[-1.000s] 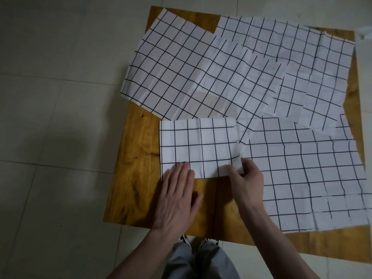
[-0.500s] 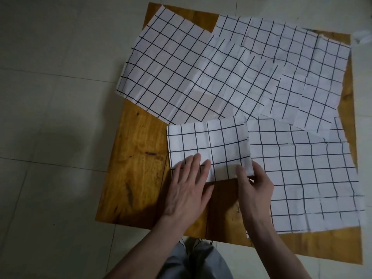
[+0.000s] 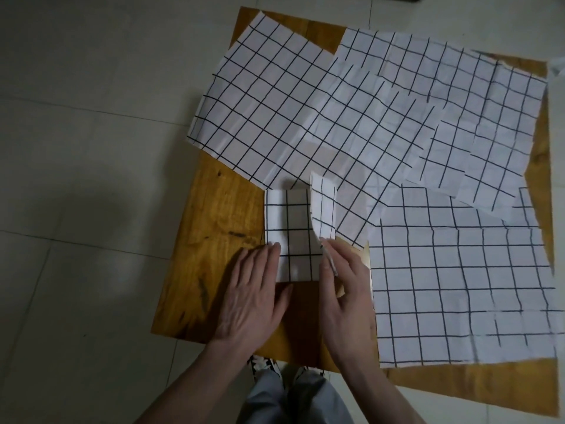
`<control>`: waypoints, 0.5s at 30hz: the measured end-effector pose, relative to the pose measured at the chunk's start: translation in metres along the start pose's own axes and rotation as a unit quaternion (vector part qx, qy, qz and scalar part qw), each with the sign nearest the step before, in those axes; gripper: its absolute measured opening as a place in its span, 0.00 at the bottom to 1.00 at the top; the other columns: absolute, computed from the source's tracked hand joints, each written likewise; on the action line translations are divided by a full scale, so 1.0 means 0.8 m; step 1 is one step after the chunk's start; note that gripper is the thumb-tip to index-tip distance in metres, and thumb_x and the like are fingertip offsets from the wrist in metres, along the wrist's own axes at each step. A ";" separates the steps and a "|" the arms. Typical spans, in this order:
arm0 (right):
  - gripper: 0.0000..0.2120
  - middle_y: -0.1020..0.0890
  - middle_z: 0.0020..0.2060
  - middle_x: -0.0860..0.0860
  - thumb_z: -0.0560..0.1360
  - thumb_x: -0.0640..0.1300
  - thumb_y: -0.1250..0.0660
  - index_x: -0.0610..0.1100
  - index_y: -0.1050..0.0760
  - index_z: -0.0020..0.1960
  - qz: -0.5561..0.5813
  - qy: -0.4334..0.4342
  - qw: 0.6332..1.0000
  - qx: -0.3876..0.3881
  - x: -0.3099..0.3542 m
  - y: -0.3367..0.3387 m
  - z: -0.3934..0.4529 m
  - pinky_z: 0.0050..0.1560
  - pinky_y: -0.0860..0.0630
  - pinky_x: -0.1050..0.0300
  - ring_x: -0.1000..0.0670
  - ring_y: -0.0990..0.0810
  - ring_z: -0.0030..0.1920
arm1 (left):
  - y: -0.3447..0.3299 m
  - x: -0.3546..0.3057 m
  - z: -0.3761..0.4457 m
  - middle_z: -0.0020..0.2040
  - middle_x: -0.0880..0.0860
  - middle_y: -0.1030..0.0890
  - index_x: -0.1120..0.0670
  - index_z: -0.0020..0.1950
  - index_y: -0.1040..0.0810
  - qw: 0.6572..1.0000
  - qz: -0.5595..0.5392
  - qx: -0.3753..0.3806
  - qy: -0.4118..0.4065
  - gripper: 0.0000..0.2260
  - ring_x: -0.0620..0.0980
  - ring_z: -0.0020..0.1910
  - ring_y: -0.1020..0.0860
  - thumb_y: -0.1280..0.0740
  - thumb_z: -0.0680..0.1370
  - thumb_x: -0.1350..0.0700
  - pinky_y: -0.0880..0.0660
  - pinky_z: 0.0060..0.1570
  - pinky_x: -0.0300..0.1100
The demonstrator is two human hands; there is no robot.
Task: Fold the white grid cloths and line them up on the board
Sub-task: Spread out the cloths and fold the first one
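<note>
Head view: folded cloth (image 3: 292, 237) is lying on the board (image 3: 220, 215), directly ahead of both sets of fingers. Left hand (image 3: 255, 296) is laid flat, fingers straight and together, fingertips (image 3: 273, 247) pressed on the cloth's near-left corner; nothing is gripped. Right hand (image 3: 344, 296) is curled, thumb and forefinger pinched on the cloth's near-right edge, with the right flap (image 3: 323, 209) raised upright beyond them and curled over toward the left. Three unfolded cloths are spread flat: large cloth (image 3: 290, 117) beyond the fingertips, far cloth (image 3: 474, 117) past it to the right, right cloth (image 3: 474, 286) just beside the right hand. Overlaps hide their inner edges. Right cloth's near corner is blurred. Cloth's near-left corner is hidden under the left fingers.
</note>
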State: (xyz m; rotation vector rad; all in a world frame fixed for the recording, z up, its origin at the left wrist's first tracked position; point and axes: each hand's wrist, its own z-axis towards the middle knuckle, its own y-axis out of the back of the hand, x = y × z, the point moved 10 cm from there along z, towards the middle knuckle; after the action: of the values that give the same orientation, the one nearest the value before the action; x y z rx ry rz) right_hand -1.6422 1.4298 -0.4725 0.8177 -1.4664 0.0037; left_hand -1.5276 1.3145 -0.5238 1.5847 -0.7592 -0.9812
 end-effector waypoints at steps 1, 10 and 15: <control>0.17 0.23 0.66 0.57 0.86 0.46 0.39 0.53 0.23 0.72 -0.011 0.007 1.000 0.005 0.002 -0.007 0.000 0.68 0.25 0.45 0.53 0.27 0.70 | -0.001 0.003 -0.002 0.79 0.59 0.31 0.60 0.84 0.41 1.000 -0.003 -0.001 -0.002 0.33 0.56 0.77 0.32 0.45 0.84 0.42 0.38 0.79 0.56; 0.20 0.24 0.67 0.57 0.86 0.55 0.45 0.56 0.26 0.75 -0.150 0.067 0.981 0.108 0.001 -0.078 -0.002 0.68 0.30 0.53 0.55 0.28 0.68 | 0.007 0.012 -0.006 0.78 0.59 0.30 0.57 0.84 0.46 0.994 -0.098 -0.026 0.036 0.38 0.55 0.79 0.38 0.36 0.77 0.48 0.40 0.79 0.56; 0.21 0.25 0.71 0.58 0.86 0.56 0.43 0.52 0.28 0.77 -0.165 0.085 0.974 0.129 0.001 -0.088 -0.002 0.72 0.32 0.51 0.55 0.30 0.72 | 0.006 0.010 -0.005 0.79 0.55 0.31 0.53 0.85 0.47 0.992 -0.122 -0.020 0.018 0.31 0.52 0.79 0.34 0.44 0.83 0.48 0.39 0.81 0.54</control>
State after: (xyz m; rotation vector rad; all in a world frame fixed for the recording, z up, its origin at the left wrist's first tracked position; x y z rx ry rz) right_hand -1.6071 1.3783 -0.5060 1.2365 -1.1687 0.0150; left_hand -1.5204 1.3081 -0.5207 1.6828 -0.5259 -1.1319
